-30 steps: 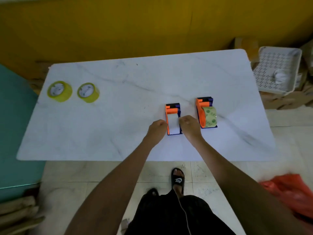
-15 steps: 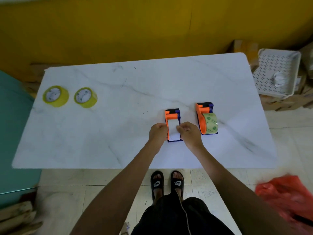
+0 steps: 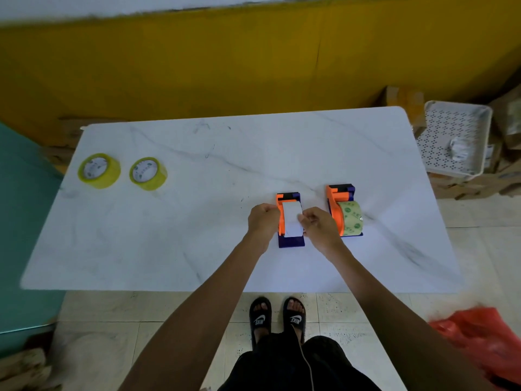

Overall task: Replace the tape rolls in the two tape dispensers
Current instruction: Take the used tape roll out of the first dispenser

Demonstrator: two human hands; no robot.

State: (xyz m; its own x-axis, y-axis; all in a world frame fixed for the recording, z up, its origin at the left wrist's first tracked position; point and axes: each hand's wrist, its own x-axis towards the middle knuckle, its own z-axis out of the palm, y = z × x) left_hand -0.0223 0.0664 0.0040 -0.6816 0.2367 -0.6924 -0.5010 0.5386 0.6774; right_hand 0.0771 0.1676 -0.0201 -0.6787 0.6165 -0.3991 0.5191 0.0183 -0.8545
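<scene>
Two orange-and-blue tape dispensers stand on the white marble table (image 3: 197,221). The left dispenser (image 3: 290,241) holds a white, nearly spent roll (image 3: 291,220). My left hand (image 3: 262,221) grips the dispenser's orange left side. My right hand (image 3: 318,225) pinches the white roll from the right. The right dispenser (image 3: 337,206) carries a pale green-printed tape roll (image 3: 351,218). Two fresh yellow tape rolls lie flat at the table's far left, one (image 3: 99,170) beside the other (image 3: 148,173).
A white perforated basket (image 3: 454,139) sits on cardboard boxes off the table's right end. A red plastic bag (image 3: 485,342) lies on the floor at lower right. A teal surface (image 3: 22,221) borders the table's left. My sandalled feet stand at the near table edge.
The view has shifted, so the table sits lower in the frame. Both hands have stayed at the left dispenser, and its blue base now shows below the white roll.
</scene>
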